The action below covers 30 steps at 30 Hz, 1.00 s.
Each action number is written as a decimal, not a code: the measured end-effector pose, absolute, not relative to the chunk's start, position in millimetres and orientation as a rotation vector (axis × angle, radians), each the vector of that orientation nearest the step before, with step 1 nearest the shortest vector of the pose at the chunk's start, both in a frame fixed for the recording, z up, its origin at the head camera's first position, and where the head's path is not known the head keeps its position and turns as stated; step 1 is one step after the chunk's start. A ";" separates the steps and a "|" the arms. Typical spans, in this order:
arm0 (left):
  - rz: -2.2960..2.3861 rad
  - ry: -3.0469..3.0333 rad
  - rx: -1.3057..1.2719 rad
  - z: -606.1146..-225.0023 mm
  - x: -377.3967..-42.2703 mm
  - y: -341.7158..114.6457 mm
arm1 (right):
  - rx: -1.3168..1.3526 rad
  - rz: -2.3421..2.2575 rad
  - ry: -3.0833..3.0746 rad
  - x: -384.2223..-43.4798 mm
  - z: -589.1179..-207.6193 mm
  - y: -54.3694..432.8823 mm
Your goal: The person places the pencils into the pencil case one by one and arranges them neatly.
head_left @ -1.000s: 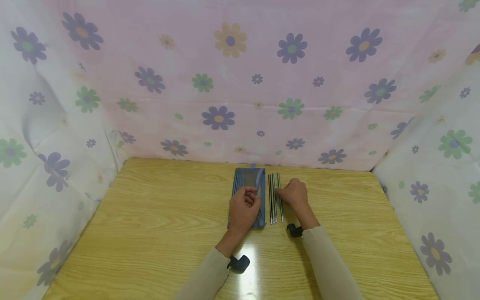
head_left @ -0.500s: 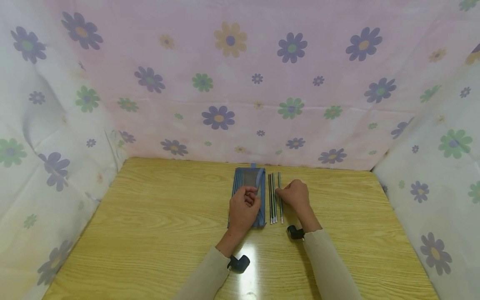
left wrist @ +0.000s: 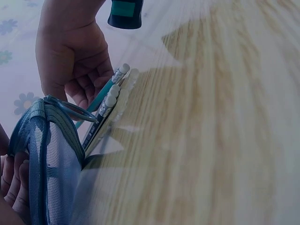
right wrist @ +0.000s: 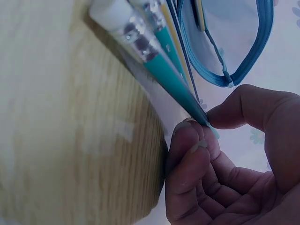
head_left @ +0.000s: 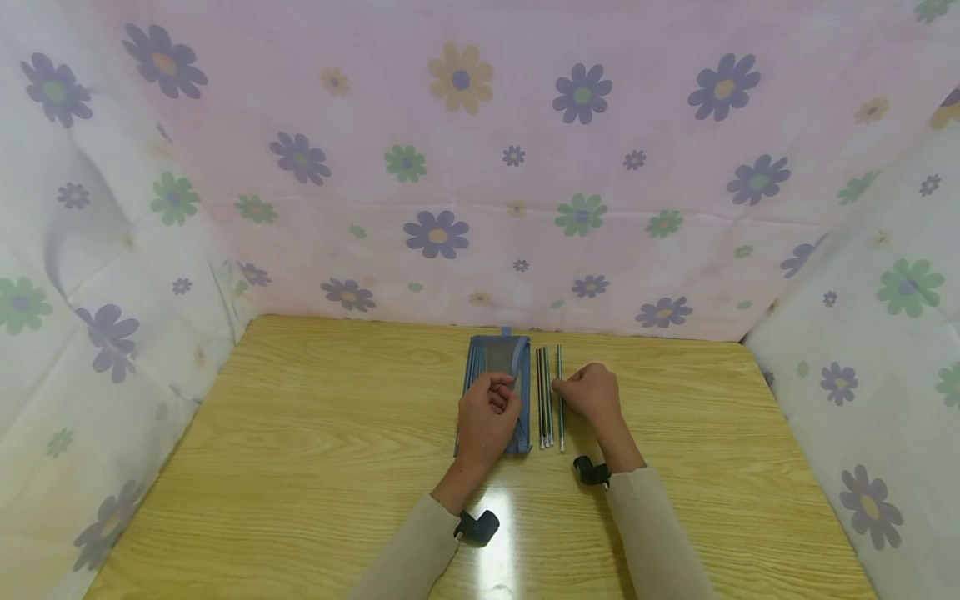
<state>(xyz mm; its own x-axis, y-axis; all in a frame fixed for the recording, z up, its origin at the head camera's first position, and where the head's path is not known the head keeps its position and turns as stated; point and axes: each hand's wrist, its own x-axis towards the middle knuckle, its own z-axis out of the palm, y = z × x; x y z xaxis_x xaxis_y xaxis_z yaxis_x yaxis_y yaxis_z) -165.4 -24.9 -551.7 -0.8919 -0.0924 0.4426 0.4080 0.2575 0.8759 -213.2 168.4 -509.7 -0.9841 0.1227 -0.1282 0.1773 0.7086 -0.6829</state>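
My right hand pinches a teal pencil between thumb and fingertips, its white eraser end towards me. Just left of it, several more pencils lie side by side on the table, one of them dark. A blue mesh pencil case lies beside these, its zipped mouth gaping on the right side in the wrist views. Over the case is my left hand, with curled fingers holding its upper edge; the grip is partly hidden. Some pencils show through the mesh along the case's left side.
The wood-grain table ends at a flowered cloth behind, with more cloth on both sides. Black wrist cameras sit on both wrists. The case's zip pull hangs at its open mouth.
My right hand has shifted slightly right and towards me, and the pinched pencil now lies straighter. My left hand and the pencil case stay in place.
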 end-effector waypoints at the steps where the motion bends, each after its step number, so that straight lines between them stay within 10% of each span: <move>1: -1.674 -2.126 -0.289 -551.9 -165.6 -25.0 | 0.253 -1.153 2.834 -212.6 -509.9 168.4; 30: -1.652 -2.121 -0.288 -547.2 -167.2 -24.2 | 0.130 -1.253 2.774 -209.4 -496.0 149.8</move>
<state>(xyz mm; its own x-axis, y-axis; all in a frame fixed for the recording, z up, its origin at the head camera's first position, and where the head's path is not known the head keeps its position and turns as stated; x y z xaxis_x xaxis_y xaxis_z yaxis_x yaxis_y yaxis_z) -167.2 -24.2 -547.2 -0.8841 -0.1001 0.4565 0.4181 0.2671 0.8683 -209.4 149.8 -496.0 -0.9919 0.0385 -0.1211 0.1163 0.6591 -0.7430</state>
